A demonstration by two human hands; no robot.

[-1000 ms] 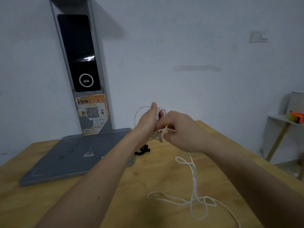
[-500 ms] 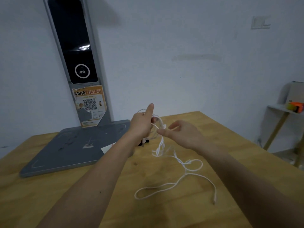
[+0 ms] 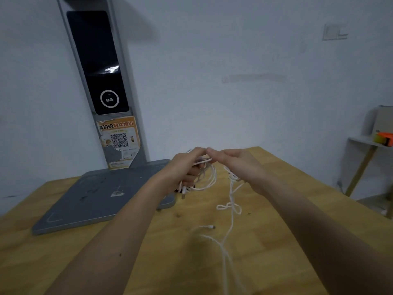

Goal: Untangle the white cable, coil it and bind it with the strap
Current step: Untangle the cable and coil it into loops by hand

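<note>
Over the wooden table (image 3: pixel 276 188), by a grey stand (image 3: pixel 95 199), the left hand (image 3: pixel 185 167) gripped a few loops of the white cable (image 3: pixel 230 201) while the right hand (image 3: pixel 240 165) pinched it, the rest trailing down onto the tabletop.

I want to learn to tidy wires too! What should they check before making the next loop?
1. Left hand holds the loops already made: ok.
2. Right hand pinches the white cable near the left: ok.
3. Loose cable free of knots: not ok, a small tangle lies on the table.
4. Free plug end clear to slide: ok.
5. Strap within reach: cannot tell, something dark shows behind the left hand.
</note>
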